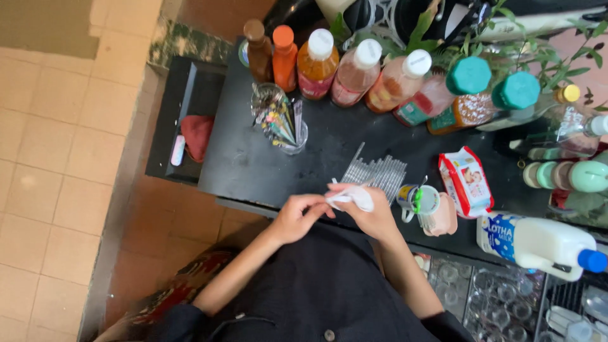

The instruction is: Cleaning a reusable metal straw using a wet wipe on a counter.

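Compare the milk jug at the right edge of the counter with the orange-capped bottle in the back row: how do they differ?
The milk jug lies on its side; the orange-capped bottle stands upright. The jug is white with a blue cap; the bottle is orange with an orange cap. The jug is bulkier, the bottle slimmer. The jug sits apart near the front edge; the bottle stands in a row of sauce bottles. Both rest capped on the black counter, untouched by either hand.

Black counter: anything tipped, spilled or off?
The white milk bottle with a blue cap lies on its side at the edge of the black counter; no spill visible. Both hands, left and right, hold a white tissue.
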